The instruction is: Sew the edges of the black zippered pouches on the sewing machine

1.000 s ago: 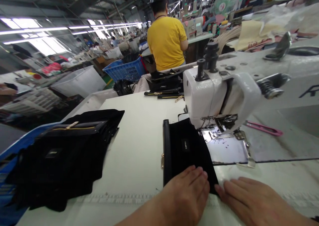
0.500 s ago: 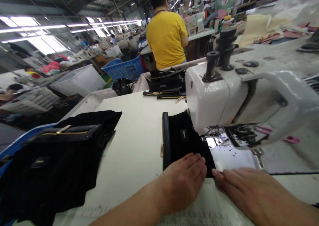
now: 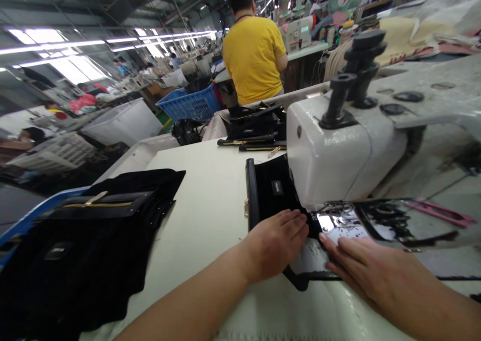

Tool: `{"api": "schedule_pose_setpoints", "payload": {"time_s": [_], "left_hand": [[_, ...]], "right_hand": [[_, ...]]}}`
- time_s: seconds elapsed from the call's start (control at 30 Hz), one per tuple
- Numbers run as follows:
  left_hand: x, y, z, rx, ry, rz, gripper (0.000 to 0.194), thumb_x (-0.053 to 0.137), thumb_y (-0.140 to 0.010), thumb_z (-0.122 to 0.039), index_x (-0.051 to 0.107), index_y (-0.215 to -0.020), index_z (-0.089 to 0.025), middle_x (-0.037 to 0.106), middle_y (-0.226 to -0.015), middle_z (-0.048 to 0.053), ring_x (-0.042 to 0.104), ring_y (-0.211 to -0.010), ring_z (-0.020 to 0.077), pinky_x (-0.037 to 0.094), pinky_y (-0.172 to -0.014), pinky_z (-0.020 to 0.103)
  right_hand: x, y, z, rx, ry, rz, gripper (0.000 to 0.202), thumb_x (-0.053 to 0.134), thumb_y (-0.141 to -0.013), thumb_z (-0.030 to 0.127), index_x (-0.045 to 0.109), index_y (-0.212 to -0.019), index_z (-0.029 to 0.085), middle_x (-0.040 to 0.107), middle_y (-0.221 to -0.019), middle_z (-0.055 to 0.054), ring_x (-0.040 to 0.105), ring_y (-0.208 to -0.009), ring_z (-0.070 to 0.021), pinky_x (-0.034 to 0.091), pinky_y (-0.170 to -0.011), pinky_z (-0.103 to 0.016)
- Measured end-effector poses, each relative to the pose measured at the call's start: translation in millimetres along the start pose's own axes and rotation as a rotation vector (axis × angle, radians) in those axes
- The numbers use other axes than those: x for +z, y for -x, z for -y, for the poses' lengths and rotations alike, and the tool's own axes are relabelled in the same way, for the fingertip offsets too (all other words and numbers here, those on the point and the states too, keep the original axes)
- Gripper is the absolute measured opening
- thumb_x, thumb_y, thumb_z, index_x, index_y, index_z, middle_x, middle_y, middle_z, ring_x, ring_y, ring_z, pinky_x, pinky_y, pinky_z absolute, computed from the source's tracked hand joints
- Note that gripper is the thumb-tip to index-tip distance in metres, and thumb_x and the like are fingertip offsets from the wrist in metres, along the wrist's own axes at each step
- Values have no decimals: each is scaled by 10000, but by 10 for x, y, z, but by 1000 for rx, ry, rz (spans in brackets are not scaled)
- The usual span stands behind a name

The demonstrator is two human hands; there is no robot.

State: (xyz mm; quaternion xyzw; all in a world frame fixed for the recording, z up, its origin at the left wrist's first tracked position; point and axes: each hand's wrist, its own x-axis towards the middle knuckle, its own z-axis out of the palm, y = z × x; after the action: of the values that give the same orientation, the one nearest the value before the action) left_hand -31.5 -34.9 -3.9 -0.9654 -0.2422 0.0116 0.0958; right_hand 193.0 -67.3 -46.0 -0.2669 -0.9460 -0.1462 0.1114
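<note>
A black fabric piece [image 3: 266, 175] with a small label and a zipper strip along its left side lies on the white table, its right edge at the sewing machine [image 3: 326, 155]. My left hand [image 3: 280, 240] rests flat on the near part of this piece, fingers stretched out together. Beside the near right corner, my right hand [image 3: 370, 268] lies with fingers extended on the machine bed, its fingertips close to the fabric edge. Whether they touch it I cannot tell. The needle area is partly hidden behind the machine head.
A pile of black fabric pieces [image 3: 93, 250] with gold zippers lies at the left, over a blue crate [image 3: 48, 195]. More black zippered pieces [image 3: 259, 125] are at the table's far side. A pink tool [image 3: 445, 213] lies by the machine. A person in yellow [image 3: 253, 55] sits ahead.
Both hands and the black fabric piece have moved away from me along the machine. A dark-edged part of the machine bed now shows beneath my hands.
</note>
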Motion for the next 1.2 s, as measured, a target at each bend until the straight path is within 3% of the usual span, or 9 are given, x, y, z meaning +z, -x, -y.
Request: {"api": "schedule_pose_setpoints", "payload": {"time_s": [0.23,0.6,0.77,0.9,0.97,1.07,1.2], "left_hand": [[28,-115,124,-36,-45,55,315,417,-915,-182,572,-1171,-81,593,-1234,71,514,-1164,169,341,-1039,255],[89,-166,133,-76,-95,50,320,412,-910,-171,567,-1166,-58,619,-1182,83,522,-1135,190,319,-1039,287],[-26,-231,131,-120,-10,119,272,432,-910,-161,596,-1109,-73,626,-1156,99,576,-1017,173,424,-902,254],[-315,-273,-53,-205,36,251,165,527,-854,-155,666,-927,-105,677,-973,91,615,-872,187,485,-746,262],[-464,-240,-188,-135,55,271,170,523,-871,-186,677,-895,-119,686,-886,78,623,-827,204,496,-715,297],[-589,-127,-361,-10,135,150,224,489,-916,-275,681,-913,-159,695,-898,56,626,-905,201,495,-787,298],[-542,68,-521,-222,278,37,483,518,-873,-483,610,-1104,-69,634,-1150,121,563,-1095,210,447,-941,268]], "right_hand": [[-21,-25,0,63,-79,-45,333,287,-948,192,604,-1051,175,637,-896,-78,569,-746,-187,470,-632,-318],[-19,-33,2,76,-70,-29,361,266,-961,203,622,-1014,192,634,-832,-62,566,-709,-180,446,-561,-298],[-125,-149,-12,106,-91,-101,434,196,-994,225,625,-971,159,622,-772,-51,564,-627,-155,415,-492,-290],[-247,-214,-39,114,-188,-141,445,180,-1005,238,608,-943,133,576,-686,-26,536,-530,-135,378,-440,-287],[-301,-210,-54,88,-304,-100,422,193,-1005,238,593,-908,148,557,-676,-14,531,-524,-133,382,-457,-282],[-353,-162,-73,55,-453,-33,388,233,-993,197,544,-760,187,526,-641,4,518,-523,-133,372,-471,-275],[-355,-66,-89,29,-408,-112,308,265,-966,158,547,-846,184,524,-658,-7,510,-555,-159,368,-507,-294]]}}
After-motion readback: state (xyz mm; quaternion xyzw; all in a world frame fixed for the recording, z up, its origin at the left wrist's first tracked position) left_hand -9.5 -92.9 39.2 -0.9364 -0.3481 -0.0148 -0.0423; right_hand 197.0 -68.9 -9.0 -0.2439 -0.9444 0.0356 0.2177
